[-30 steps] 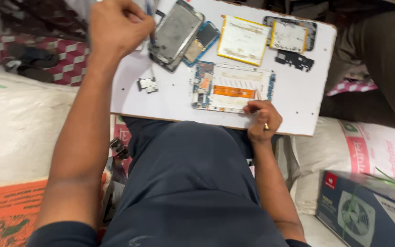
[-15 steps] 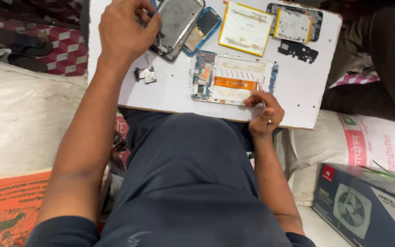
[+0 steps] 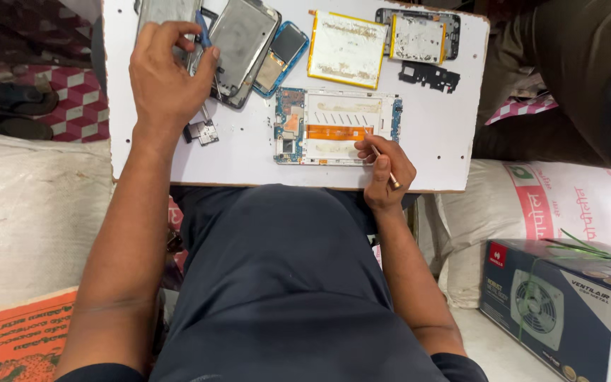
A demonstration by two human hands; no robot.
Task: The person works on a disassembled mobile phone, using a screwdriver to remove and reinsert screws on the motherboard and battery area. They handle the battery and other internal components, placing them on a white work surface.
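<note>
**Across the white board, two hands over opened devices**

At the far left, a patterned cloth and dark sandals lie on the floor beside a pale sack. On the white bench, the left hand has moved down and inward since a second ago; it now pinches a blue-handled tool against the grey back cover. A small loose part lies just below it. Further right, the opened device frame with its orange ribbon strip sits mid-board. The right hand stays at the frame's corner, closed around a thin stick-like tool. A yellow-edged battery lies above; a printed fan box stands far right.
</note>
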